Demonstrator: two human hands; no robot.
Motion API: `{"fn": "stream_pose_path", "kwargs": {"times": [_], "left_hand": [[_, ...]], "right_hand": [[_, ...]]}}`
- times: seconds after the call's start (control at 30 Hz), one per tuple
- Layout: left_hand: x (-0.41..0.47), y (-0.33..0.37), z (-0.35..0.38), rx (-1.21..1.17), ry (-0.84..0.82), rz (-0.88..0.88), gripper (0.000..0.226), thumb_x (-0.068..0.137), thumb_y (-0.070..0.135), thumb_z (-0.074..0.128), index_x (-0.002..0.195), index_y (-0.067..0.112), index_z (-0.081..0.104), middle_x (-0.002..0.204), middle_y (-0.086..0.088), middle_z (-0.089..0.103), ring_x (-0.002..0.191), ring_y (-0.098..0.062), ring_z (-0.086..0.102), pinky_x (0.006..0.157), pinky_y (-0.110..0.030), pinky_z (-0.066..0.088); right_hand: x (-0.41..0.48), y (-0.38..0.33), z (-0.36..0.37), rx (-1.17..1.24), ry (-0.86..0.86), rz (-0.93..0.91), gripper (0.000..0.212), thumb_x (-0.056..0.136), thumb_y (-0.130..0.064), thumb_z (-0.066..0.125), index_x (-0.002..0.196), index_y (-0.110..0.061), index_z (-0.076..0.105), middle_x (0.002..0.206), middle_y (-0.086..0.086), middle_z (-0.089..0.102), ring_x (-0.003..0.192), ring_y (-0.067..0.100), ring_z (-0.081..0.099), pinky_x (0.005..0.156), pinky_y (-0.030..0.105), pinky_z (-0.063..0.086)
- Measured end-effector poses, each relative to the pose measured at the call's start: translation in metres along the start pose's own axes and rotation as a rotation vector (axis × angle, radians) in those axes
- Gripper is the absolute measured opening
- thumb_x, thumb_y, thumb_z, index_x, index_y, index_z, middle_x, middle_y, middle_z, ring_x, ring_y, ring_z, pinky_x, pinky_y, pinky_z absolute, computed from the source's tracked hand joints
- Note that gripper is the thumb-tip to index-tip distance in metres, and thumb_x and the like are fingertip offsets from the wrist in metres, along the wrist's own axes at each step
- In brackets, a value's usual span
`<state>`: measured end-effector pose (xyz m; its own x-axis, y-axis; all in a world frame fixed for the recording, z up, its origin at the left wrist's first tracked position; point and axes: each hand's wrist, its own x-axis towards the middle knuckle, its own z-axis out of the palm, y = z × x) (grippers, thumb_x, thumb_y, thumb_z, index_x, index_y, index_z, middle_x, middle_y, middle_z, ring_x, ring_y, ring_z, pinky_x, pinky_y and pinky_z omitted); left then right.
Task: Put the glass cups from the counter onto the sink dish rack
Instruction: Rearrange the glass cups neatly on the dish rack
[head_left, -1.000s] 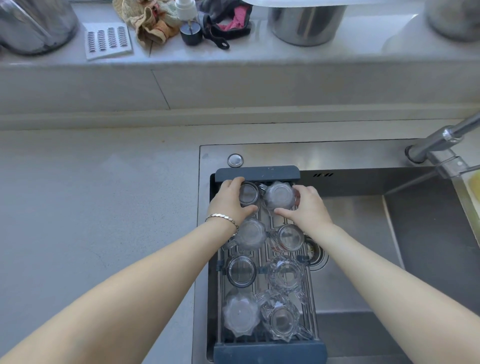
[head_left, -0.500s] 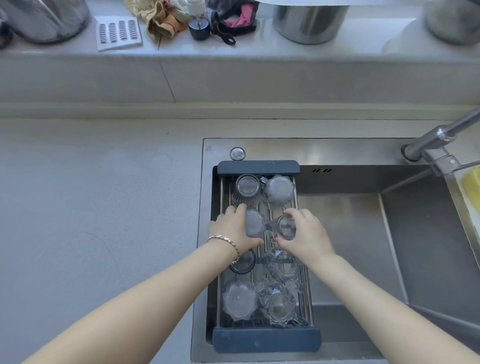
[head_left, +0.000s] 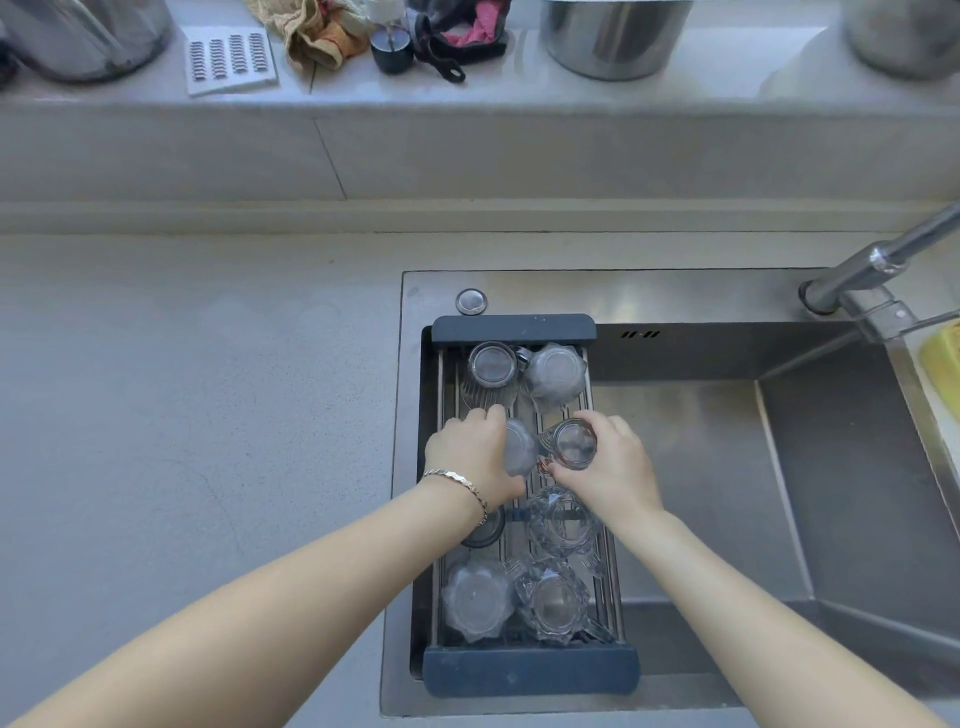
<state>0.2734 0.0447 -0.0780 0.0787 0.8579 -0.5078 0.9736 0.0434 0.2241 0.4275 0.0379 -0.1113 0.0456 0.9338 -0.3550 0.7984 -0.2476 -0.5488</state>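
Hands on second row from dish rack (head_left: 514, 328) far bar: left hand (head_left: 470, 457) cupped round frosted cup (head_left: 519, 448), right hand (head_left: 613, 467) pinching clear cup (head_left: 571, 442), both upside down, likely to drain, packed tight against rack's other cups.

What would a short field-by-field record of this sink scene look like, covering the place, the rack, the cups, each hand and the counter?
place: steel sink set in a grey counter
rack: dark-ended dish rack across the sink's left side
cups: eight glass cups, two per row, apparently upside down
left hand: left hand grips a second-row cup
right hand: right hand grips the tilted cup beside it
counter: no cups left on it
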Motion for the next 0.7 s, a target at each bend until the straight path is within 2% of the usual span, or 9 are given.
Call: {"fn": "stream_pose_path", "kwargs": {"times": [0.17, 0.27, 0.43, 0.6, 0.7], "left_hand": [[-0.003, 0.007, -0.005, 0.171, 0.030, 0.122, 0.069, 0.077, 0.027, 0.068, 0.135, 0.015, 0.034, 0.129, -0.006, 0.049, 0.115, -0.032, 0.047, 0.087, -0.040, 0.046], [0.008, 0.001, -0.002, 0.241, -0.011, 0.141, 0.067, 0.077, 0.019, 0.069, 0.135, 0.016, 0.035, 0.131, -0.004, 0.051, 0.117, -0.030, 0.046, 0.089, -0.040, 0.045], [0.020, -0.010, -0.002, 0.282, -0.012, 0.233, 0.052, 0.075, 0.008, 0.068, 0.121, 0.015, 0.042, 0.126, -0.001, 0.056, 0.111, -0.027, 0.051, 0.086, -0.036, 0.044], [0.023, -0.032, -0.002, 0.243, 0.011, 0.270, 0.062, 0.079, 0.001, 0.062, 0.134, 0.018, 0.039, 0.137, -0.002, 0.043, 0.119, -0.025, 0.049, 0.082, -0.034, 0.049], [0.017, -0.048, -0.003, 0.203, 0.026, 0.221, 0.062, 0.082, 0.003, 0.057, 0.138, 0.020, 0.036, 0.137, -0.003, 0.044, 0.120, -0.025, 0.048, 0.081, -0.033, 0.048]], "right_hand": [[0.001, 0.000, 0.001, 0.022, -0.002, 0.001, 0.061, 0.068, -0.023, 0.078, 0.123, -0.015, 0.052, 0.116, 0.008, 0.055, 0.114, 0.025, 0.049, 0.092, 0.033, 0.041], [0.001, 0.001, 0.000, 0.027, -0.008, -0.005, 0.059, 0.068, -0.023, 0.078, 0.121, -0.016, 0.053, 0.114, 0.008, 0.055, 0.113, 0.026, 0.050, 0.091, 0.033, 0.042], [0.002, 0.002, 0.000, 0.027, -0.016, -0.019, 0.059, 0.067, -0.023, 0.079, 0.120, -0.015, 0.054, 0.112, 0.008, 0.056, 0.110, 0.027, 0.051, 0.090, 0.036, 0.045], [0.003, 0.002, 0.001, 0.053, 0.012, -0.019, 0.061, 0.067, -0.022, 0.078, 0.122, -0.015, 0.053, 0.115, 0.008, 0.057, 0.112, 0.026, 0.051, 0.092, 0.035, 0.044], [0.008, -0.002, 0.001, 0.052, 0.034, -0.034, 0.064, 0.069, -0.022, 0.078, 0.125, -0.014, 0.050, 0.122, 0.008, 0.057, 0.116, 0.027, 0.049, 0.098, 0.038, 0.043]]}}
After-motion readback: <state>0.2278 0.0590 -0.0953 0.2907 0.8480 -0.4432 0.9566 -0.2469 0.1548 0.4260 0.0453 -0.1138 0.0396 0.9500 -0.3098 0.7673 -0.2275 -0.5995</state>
